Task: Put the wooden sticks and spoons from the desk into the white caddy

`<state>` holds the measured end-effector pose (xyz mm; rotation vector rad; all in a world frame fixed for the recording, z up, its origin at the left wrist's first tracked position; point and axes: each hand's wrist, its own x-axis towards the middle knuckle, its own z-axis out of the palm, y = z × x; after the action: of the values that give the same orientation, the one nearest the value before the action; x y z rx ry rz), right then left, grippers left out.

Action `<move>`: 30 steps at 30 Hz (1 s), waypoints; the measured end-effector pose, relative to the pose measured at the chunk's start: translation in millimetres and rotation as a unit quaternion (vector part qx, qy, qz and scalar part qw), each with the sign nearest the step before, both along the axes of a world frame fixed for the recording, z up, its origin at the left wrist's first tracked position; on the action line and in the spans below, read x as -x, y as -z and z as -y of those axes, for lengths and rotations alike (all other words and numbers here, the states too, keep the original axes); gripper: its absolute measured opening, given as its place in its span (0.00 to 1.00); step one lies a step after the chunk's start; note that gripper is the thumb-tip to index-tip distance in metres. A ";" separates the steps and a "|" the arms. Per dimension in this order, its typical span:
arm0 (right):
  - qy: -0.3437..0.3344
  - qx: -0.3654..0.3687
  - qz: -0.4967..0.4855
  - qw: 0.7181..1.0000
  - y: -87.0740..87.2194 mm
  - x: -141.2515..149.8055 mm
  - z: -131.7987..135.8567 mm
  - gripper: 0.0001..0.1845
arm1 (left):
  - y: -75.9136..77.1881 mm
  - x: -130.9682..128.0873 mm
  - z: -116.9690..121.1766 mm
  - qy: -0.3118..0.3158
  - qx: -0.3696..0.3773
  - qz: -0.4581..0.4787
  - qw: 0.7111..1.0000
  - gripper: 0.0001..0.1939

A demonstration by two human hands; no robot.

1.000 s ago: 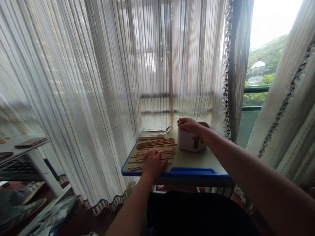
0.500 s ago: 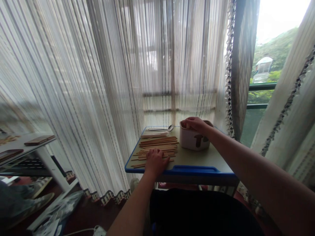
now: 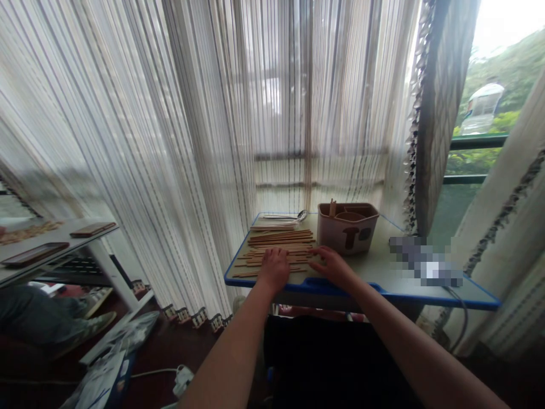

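- Head view: your left hand (image 3: pixel 276 268) lies open, palm down, on the thin sticks (image 3: pixel 281 237); your right hand (image 3: pixel 332 266) curls near their right ends, grip can't be told.
- Risk: uneven finger pressure could roll sticks askew.
- Sticks: straight, brown, roughly parallel, on the worktop (image 3: pixel 378 271) beside the holder (image 3: pixel 334 237).

Chopsticks (image 3: pixel 281 237) lie left of the container (image 3: pixel 332 236) on the desk (image 3: pixel 383 267).
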<state>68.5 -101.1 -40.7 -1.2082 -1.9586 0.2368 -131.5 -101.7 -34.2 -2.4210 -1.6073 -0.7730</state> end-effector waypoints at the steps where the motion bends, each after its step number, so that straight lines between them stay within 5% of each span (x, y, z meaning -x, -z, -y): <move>1: -0.011 0.002 0.005 1.000 3.3 0.6 -1.0 0.18 | 0.6 0.6 -1.6 0.010 0.001 0.002 1.000 0.16; 7: -0.089 -0.002 0.104 0.991 -2.4 9.0 7.5 0.16 | 4.6 5.8 -8.8 0.054 -0.038 0.053 0.996 0.19; 13: -0.065 -0.022 0.145 0.987 -3.6 11.9 14.1 0.18 | 8.4 3.6 -3.7 -0.008 -0.109 0.087 0.990 0.22; 19: -0.070 -0.025 0.187 0.980 -5.0 13.6 14.4 0.15 | 5.0 -2.0 5.6 -0.102 -0.077 0.093 0.987 0.14; 30: 0.064 0.011 0.168 0.984 -2.5 6.6 10.0 0.14 | 4.2 -6.9 6.0 -0.108 -0.031 0.006 0.994 0.12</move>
<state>62.0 -111.1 -38.2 -1.4579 -2.1547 -0.0150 -124.5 -107.8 -38.4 -2.1585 -1.7833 -0.7881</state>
